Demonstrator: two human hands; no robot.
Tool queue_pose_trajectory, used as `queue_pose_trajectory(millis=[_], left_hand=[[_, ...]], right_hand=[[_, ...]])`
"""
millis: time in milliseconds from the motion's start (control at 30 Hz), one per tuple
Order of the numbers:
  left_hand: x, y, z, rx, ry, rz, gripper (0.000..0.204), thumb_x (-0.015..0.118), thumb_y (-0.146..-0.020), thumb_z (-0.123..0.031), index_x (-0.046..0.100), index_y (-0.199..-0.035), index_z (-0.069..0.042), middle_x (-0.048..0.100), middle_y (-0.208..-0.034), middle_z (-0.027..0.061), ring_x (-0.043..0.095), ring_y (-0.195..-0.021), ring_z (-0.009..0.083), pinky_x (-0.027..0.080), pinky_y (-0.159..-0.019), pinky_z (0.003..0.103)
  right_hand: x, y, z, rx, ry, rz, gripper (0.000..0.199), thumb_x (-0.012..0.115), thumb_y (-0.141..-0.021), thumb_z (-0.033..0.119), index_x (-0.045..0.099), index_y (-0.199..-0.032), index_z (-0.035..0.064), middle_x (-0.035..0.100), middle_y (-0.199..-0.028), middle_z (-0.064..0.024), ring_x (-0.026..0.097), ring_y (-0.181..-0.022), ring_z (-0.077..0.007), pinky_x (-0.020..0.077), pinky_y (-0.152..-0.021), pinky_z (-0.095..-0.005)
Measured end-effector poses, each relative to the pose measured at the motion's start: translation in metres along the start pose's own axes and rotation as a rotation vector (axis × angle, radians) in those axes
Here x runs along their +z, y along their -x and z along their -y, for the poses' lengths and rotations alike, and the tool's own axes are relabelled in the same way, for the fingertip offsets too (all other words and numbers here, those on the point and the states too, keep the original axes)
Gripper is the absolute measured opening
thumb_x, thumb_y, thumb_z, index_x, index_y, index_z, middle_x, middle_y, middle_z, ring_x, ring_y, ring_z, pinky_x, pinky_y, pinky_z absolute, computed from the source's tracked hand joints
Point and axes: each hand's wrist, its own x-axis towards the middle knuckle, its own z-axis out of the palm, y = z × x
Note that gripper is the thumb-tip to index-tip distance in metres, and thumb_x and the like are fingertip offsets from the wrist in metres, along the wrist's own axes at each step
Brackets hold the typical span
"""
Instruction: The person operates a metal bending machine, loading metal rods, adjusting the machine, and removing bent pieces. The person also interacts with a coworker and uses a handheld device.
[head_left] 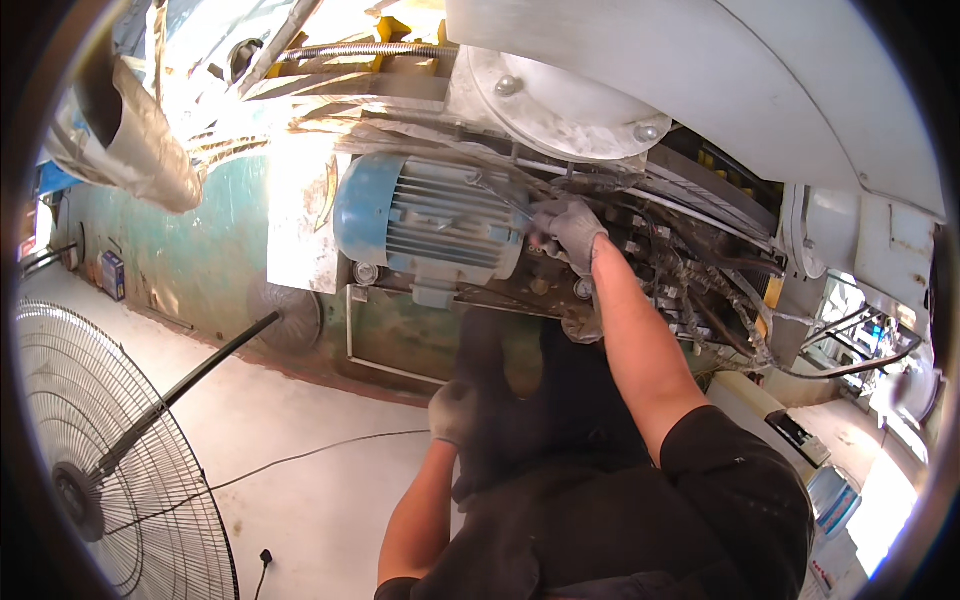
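Observation:
My right hand, in a grey work glove, is closed at the right end of a blue electric motor with a finned grey housing. From its fingers a slim, dark grey object points up and left across the motor; its kind is unclear. Below the hand are dusty fittings and a hydraulic manifold with valves and hoses. My left hand, gloved in pale grey, hangs low against my dark trouser leg, away from the machine. Its fingers are mostly hidden.
A large floor fan with a wire cage stands at the left. A thin cable runs over the pale floor, with a black plug nearby. A green machine base spans the front. White machine housing overhangs at upper right.

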Motion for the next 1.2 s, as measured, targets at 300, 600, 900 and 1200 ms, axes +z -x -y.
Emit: queue_pose_trajectory(millis=[300,600,900,1200], left_hand=[[0.001,0.005,0.019,-0.042,0.056,0.009,0.027,0.073,-0.098,-0.032,0.082,-0.104,-0.007,0.08,-0.106,0.0236,0.076,-0.109,0.0466,0.06,-0.094,0.052],[0.008,-0.006,0.03,-0.042,0.049,0.003,0.024,0.073,-0.097,-0.027,0.082,-0.105,-0.006,0.081,-0.104,0.0214,0.078,-0.106,0.041,0.061,-0.093,0.048],[0.001,-0.016,0.026,-0.04,0.073,-0.021,0.022,0.075,-0.094,-0.02,0.083,-0.106,-0.003,0.083,-0.099,0.018,0.082,-0.099,0.0312,0.062,-0.092,0.042],[0.0,-0.027,0.012,-0.045,0.081,-0.01,0.023,0.071,-0.095,-0.025,0.082,-0.104,-0.007,0.081,-0.104,0.0221,0.078,-0.106,0.0434,0.061,-0.092,0.05]], right_hand=[[0.012,-0.014,0.015,-0.364,1.018,-0.369,0.045,0.054,-0.116,0.046,0.072,-0.134,0.009,0.08,-0.119,-0.0254,0.073,-0.117,-0.0482,0.0587,-0.1,-0.0567],[0.027,-0.057,0.001,-0.366,0.948,-0.531,0.048,0.056,-0.115,0.054,0.077,-0.125,0.0118,0.08,-0.123,-0.0206,0.071,-0.12,-0.0478,0.057,-0.101,-0.0578],[0.018,-0.072,-0.006,-0.431,0.817,-0.515,0.047,0.059,-0.113,0.051,0.078,-0.122,0.0087,0.078,-0.124,-0.0235,0.07,-0.121,-0.0484,0.0555,-0.103,-0.0558],[0.008,-0.081,0.006,-0.352,0.885,-0.483,0.057,0.054,-0.112,0.061,0.08,-0.131,0.0129,0.08,-0.128,-0.0205,0.072,-0.126,-0.0438,0.0552,-0.111,-0.0527]])
